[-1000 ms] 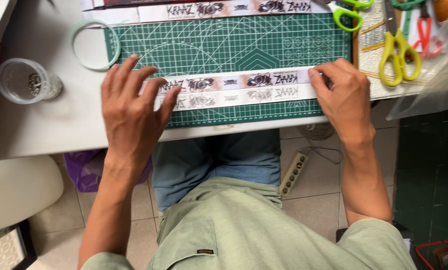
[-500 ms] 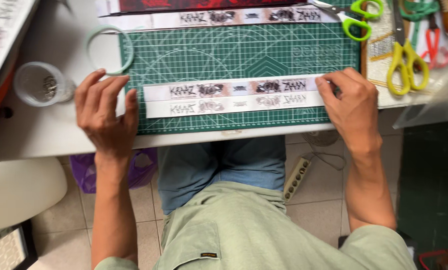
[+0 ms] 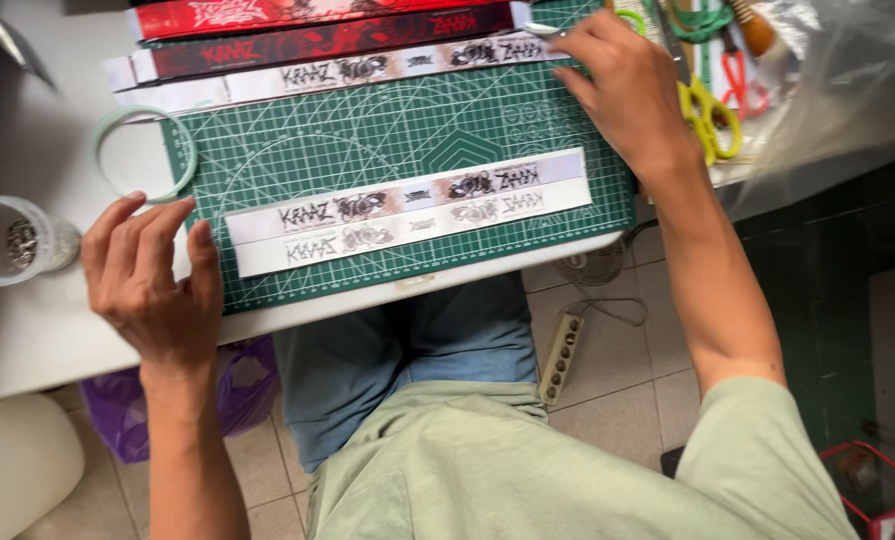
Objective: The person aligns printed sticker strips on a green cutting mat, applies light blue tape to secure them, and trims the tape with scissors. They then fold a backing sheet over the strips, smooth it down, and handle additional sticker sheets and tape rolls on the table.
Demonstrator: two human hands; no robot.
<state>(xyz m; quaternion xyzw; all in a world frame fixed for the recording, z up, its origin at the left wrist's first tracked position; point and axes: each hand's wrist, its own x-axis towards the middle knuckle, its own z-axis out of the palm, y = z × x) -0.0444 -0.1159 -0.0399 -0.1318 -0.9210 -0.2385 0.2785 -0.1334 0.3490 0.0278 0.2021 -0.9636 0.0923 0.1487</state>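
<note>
1. Nearest, the left hand [image 3: 153, 285] rests flat and open on the near-left part of the tabletop [image 3: 38, 330], its fingers spread and holding nothing; the thumb lies just beside the near-left corner of the green cutting mat [image 3: 438, 140].
2. Just beyond it, two white printed strips [image 3: 408, 212] lie side by side along the mat's near edge, touching each other, slightly slanted to the mat's grid.
3. Squaring those strips to the grid lines looks worthwhile: pressing flat from one end would likely keep them from skewing.
4. Left of the mat sit a pale green ring [image 3: 143, 152] and, nearer the tabletop's left edge, a clear cup [image 3: 13, 240] with small metal bits inside.
5. At the mat's far-right corner the right hand [image 3: 623, 85] reaches out, fingers loosely bent, fingertips touching the end of a far white strip [image 3: 368, 68]; I cannot tell whether it pinches it.
6. Beyond that lie dark red strips [image 3: 318, 40].
7. Yellow scissors [image 3: 710, 115] crowd the right hand's side and could snag a strip.
</note>
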